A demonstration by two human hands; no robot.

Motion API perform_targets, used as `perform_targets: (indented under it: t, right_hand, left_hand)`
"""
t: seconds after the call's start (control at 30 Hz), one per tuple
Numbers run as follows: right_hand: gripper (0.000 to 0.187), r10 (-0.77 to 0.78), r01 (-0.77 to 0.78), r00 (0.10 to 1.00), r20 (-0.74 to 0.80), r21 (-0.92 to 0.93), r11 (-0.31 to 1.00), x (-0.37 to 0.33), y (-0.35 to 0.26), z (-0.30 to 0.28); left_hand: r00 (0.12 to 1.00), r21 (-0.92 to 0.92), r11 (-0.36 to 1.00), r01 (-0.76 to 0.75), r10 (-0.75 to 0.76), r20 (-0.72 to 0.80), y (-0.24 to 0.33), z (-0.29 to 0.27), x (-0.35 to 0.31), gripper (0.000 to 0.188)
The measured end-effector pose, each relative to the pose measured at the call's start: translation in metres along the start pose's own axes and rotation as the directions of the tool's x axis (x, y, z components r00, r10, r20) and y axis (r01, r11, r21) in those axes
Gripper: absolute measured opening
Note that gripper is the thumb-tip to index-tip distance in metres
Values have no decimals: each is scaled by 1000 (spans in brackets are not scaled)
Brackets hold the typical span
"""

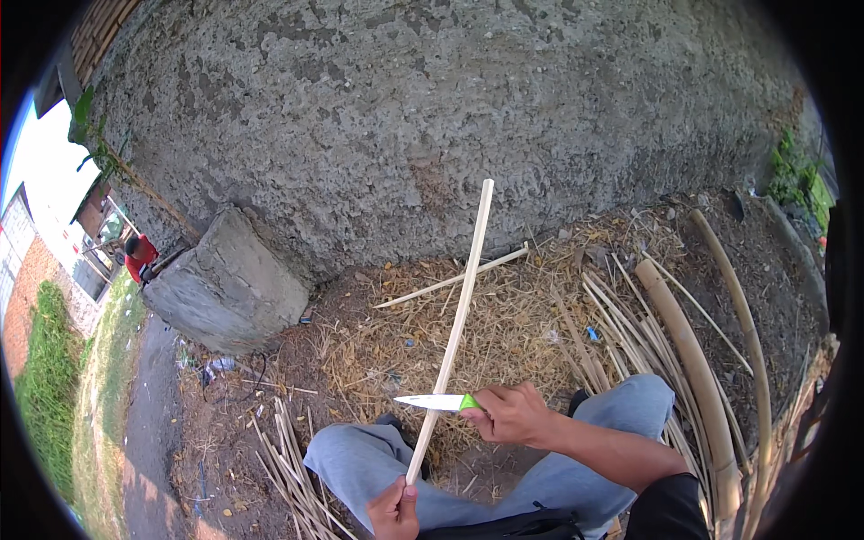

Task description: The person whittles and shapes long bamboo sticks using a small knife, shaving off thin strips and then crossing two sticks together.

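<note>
Between my knees a long pale bamboo strip (463, 301) slants up and away toward the wall. Its near end is pinched in my left hand (393, 510), low in front of my lap. My right hand (513, 414) is wrapped round the bright green handle of a knife (432, 401). The knife's blade points left and lies across the strip, above my left hand. Whether the edge bites into the bamboo I cannot tell. Thin shavings (513, 333) cover the ground beyond my feet.
Split bamboo strips (634, 333) and thick bamboo poles (693, 360) lie to my right, with more thin strips (297, 468) at my left. A rough grey wall (432, 117) rises ahead. A concrete block (238, 283) stands far left, a person in red (139, 256) behind it.
</note>
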State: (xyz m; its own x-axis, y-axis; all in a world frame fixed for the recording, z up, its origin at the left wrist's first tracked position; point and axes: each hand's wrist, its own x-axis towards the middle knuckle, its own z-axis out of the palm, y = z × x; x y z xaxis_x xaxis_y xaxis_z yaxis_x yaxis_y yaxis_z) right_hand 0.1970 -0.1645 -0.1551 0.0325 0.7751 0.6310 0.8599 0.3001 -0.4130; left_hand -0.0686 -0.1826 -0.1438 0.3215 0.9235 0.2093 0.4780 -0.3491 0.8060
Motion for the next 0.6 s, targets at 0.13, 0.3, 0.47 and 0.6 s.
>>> perform_targets:
  t: [0.13, 0.3, 0.47, 0.6]
  right_hand:
    - [30, 15, -15, 1000, 4, -56, 998, 3, -3, 3]
    - [33, -14, 10, 999, -46, -93, 996, 5, 4, 12]
    - [37, 14, -28, 996, -85, -157, 987, 13, 18, 9]
    - [38, -12, -11, 990, -139, -169, 986, 16, 19, 5]
  left_hand:
    - [999, -26, 999, -18, 17, -31, 0, 3, -2, 21]
    - [997, -16, 999, -40, 39, -71, -1, 6, -2, 20]
    - [999, -2, 999, -50, 49, -14, -1, 5, -3, 20]
    - [998, -11, 999, -40, 40, -48, 13, 4, 3, 20]
